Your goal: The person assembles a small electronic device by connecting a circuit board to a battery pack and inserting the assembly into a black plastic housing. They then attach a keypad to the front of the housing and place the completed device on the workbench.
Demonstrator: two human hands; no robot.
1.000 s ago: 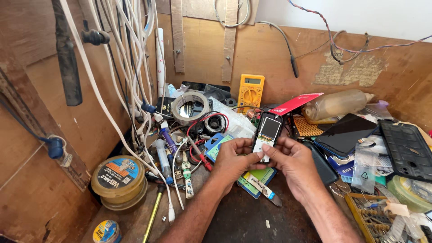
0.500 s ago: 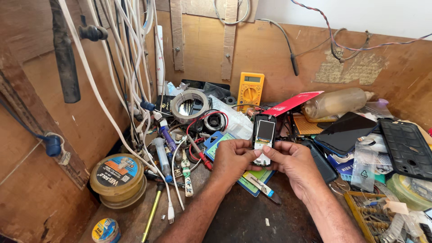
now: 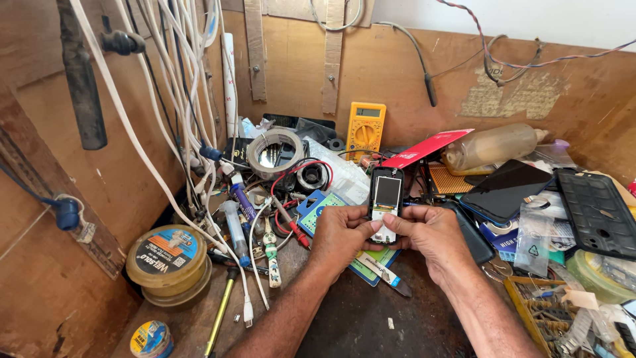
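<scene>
Phone: small opened handset (image 3: 385, 202) with its screen bared, held upright at the centre of the frame, just above the cluttered desk (image 3: 351, 325).
Left hand: left hand (image 3: 341, 233) pinches the phone's lower left edge, fingers closed on it.
Right hand: right hand (image 3: 430, 235) holds the lower right edge, thumb near the bottom end; both grips are narrow and shut on the phone.
Handling: light and stiff, I judge, but fragile (the bare screen and any thin ribbon inside would crack or tear easily). Best held by the long side edges, not by the glass face, and without twisting.
Behind it: yellow meter (image 3: 366, 129) against the back wall, tape roll (image 3: 274, 152) to its left, red card (image 3: 427, 147) and a cloudy plastic bottle (image 3: 493, 146) to the right.
Right of frame: dark tablet (image 3: 507, 191) and a black back cover (image 3: 593, 212), well apart from the hands.
Left of frame: white cables (image 3: 165, 113) hanging down, round tin (image 3: 162, 258) at lower left.
Under the hands: green card (image 3: 368, 265) lying flat.
</scene>
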